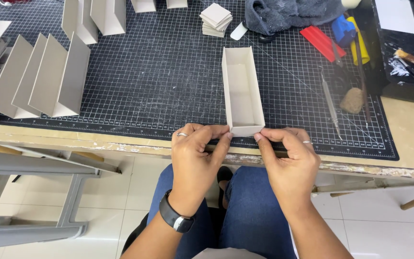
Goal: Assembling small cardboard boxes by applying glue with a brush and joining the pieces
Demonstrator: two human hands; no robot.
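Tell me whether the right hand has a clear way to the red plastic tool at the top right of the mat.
Probably yes. The right hand pinches the near end of the long cardboard box, and only bare cutting mat and a thin metal tool lie before the red tool.

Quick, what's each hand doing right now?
Left hand: pinching the near end of the open grey cardboard box.
Right hand: pinching the same end.

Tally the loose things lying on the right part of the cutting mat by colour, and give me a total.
Red: 1, a flat red tool
Blue: 1, a blue tool
Yellow: 1, a yellow tool
Metal grey: 1, a thin metal tool
Brown: 1, a rounded brown lump
Total: 5
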